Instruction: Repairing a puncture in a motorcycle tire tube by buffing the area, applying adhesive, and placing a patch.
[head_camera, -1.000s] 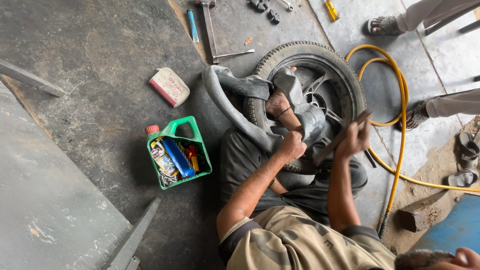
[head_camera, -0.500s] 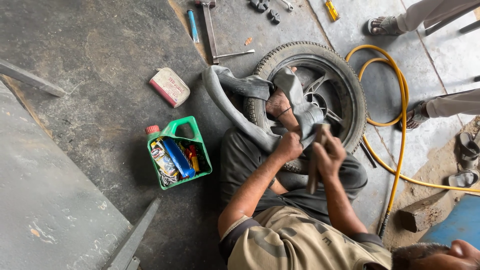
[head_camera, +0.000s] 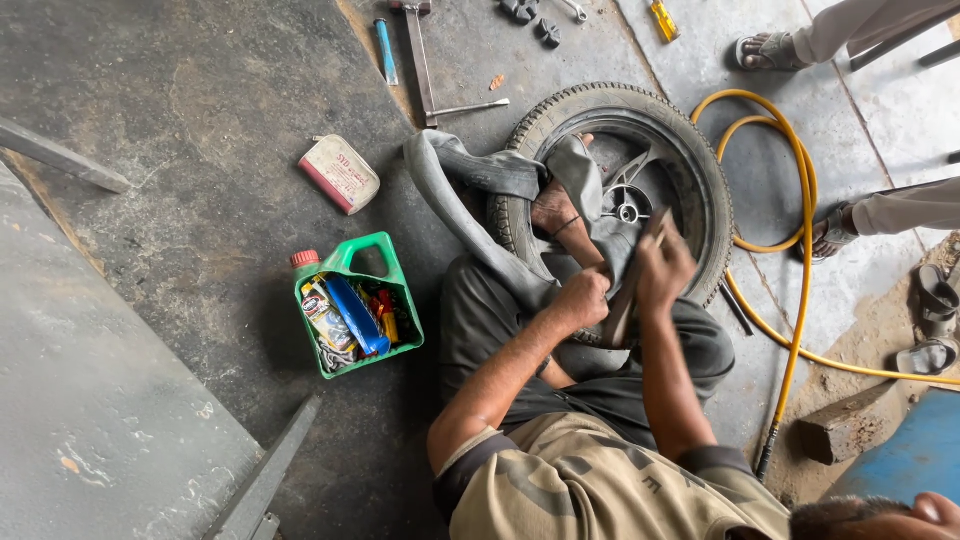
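Here, near the middle of the concrete floor, a green cut-open jug (head_camera: 358, 305) of small items stands left of the person. The left hand (head_camera: 582, 298) has its grip pressed together on the grey inner tube (head_camera: 470, 195), which drapes out of the tyre (head_camera: 620, 190) lying flat toward the floor's far edge. The right hand (head_camera: 662, 268) is closed around a flat tyre lever (head_camera: 630, 285) wedged at the near rim. To do this well, I judge the lever should stay shallow under the bead, clear of the tube, with the tube held taut. A yellow hose (head_camera: 795, 260) loops at the right.
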